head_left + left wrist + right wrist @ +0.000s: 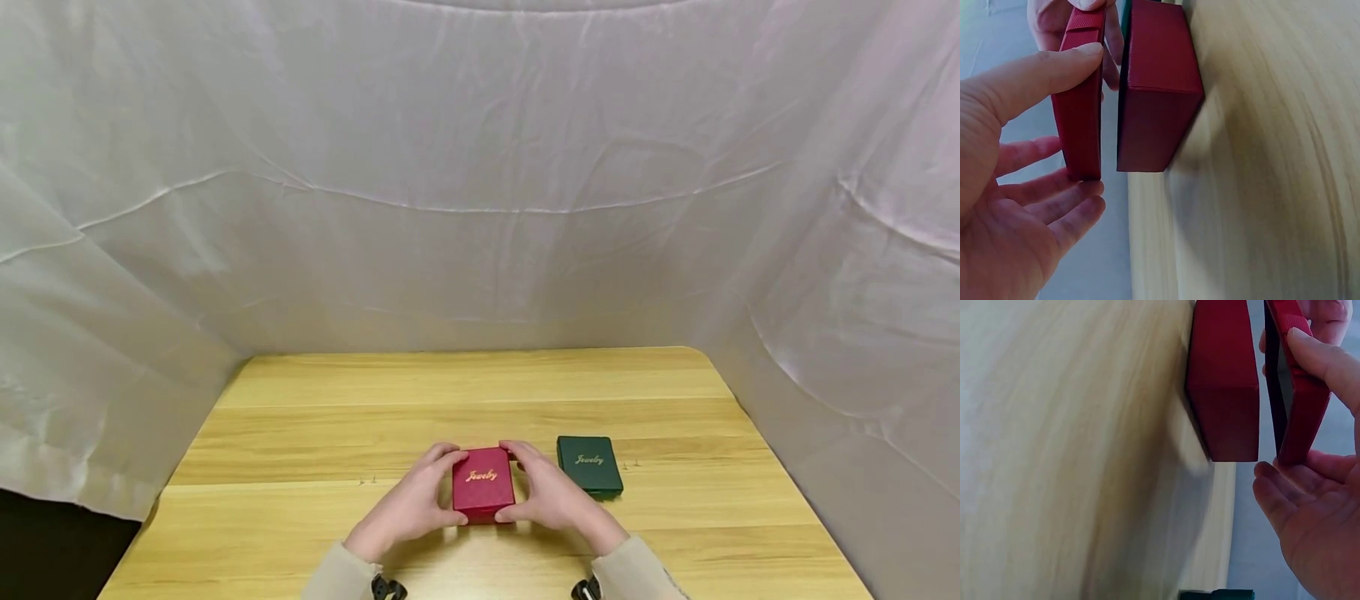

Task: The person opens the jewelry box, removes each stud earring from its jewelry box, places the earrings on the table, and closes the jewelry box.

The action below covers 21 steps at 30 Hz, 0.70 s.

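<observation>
A red jewelry box lid (482, 477), with "Jewelry" in gold script, is held level between both hands. My left hand (416, 500) grips its left side, thumb on the near edge and fingers at the far corner. The right hand (553, 493) mirrors this grip on the right side. Beneath the lid, the red box base (1161, 53) rests on the table, with a narrow gap between the two in both wrist views. Part of the lid's hollow underside shows in the right wrist view. From the head view, the lid mostly hides the base.
To the right of the right hand, a dark green box (590, 464) with the same gold lettering lies on the wooden table (315, 454). Pale cloth (480, 267) hangs behind the table and along both sides.
</observation>
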Available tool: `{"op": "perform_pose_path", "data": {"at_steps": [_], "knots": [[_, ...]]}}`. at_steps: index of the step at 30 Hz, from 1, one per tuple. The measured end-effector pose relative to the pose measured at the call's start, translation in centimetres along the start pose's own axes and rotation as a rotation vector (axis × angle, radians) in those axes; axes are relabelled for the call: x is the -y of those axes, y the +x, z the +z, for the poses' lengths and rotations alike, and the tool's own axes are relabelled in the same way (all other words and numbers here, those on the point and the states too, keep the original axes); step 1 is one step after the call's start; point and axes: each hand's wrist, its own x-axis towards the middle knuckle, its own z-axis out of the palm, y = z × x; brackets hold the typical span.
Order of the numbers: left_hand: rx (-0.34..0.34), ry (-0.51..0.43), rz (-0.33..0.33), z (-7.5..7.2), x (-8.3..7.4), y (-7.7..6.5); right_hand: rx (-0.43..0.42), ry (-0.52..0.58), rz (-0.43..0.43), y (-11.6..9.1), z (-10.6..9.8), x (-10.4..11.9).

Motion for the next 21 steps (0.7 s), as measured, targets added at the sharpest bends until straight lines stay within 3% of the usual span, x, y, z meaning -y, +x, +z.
{"op": "perform_pose_path", "data": {"at_steps": [21], "knots": [[0.025,0.016,-0.007,0.9,0.2,0.1,-0.003,-0.006,0.004,-0.3,0.8,-1.1]]}}
